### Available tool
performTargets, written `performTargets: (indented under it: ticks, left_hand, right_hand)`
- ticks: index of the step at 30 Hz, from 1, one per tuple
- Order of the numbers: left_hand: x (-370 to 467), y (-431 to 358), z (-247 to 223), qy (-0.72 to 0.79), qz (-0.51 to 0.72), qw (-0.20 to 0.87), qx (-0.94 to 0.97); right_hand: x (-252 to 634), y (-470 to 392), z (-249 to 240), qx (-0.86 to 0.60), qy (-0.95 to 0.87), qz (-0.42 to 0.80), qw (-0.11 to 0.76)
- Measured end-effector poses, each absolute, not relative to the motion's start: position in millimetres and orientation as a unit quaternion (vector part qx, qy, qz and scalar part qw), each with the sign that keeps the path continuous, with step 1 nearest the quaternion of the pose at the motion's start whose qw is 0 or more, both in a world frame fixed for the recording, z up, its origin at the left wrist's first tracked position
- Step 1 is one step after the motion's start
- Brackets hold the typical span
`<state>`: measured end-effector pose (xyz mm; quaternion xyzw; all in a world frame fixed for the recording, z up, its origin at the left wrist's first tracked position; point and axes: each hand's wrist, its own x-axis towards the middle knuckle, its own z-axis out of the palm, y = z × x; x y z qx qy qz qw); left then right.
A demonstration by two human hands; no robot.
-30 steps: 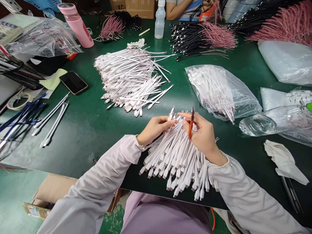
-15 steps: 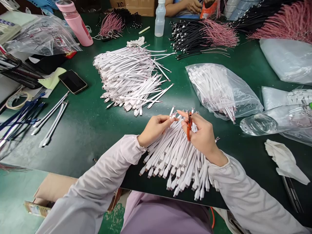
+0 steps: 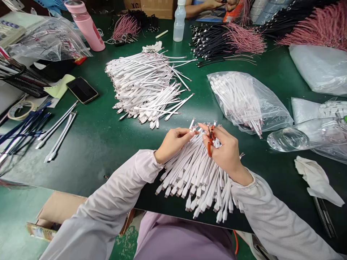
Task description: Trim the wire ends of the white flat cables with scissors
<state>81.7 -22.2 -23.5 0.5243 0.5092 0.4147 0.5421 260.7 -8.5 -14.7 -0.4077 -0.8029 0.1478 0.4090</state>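
My left hand [image 3: 175, 143] is closed in a pinch at the wire end of a white cable, above the near pile; its fingertips hide most of that end. My right hand [image 3: 226, 150] is wrapped round small orange-handled cutters [image 3: 209, 147], with the index finger stretched out toward the left fingertips. The dark jaws are partly covered by the fingers. Below both hands spreads a pile of white USB cables [image 3: 199, 180], plugs toward me and stripped wire ends pointing away. A second heap of white cables [image 3: 143, 83] lies farther off, left of centre.
Bagged white cables [image 3: 235, 97] and a clear bottle [image 3: 303, 135] lie to the right. Black cables with pink wires [image 3: 214, 41] are at the back, near a co-worker's hands [image 3: 217, 4]. A phone [image 3: 82, 90], tape roll [image 3: 21, 110] and pink bottle [image 3: 86, 29] stand left.
The orange-handled cutters have turned slightly in my right hand, while both hands stay almost in place. The whole view has shifted a little.
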Motion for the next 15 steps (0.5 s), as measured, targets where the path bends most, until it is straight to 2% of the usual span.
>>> performTargets:
  ticks: [10,13,15]
  left_hand:
    - [84,-21,-24,0.49,0.439,0.57,0.493]
    - [85,-21,-22,0.487,0.462,0.577,0.466]
    - [85,-21,-21,0.492,0.468,0.575,0.457]
  right_hand:
    - [261,-7,-19,-0.382,-0.825,0.098,0.404]
    - [263,-10,-11,-0.426,-0.785,0.19,0.407]
    - [264,-13,-3,-0.448,-0.725,0.33,0.406]
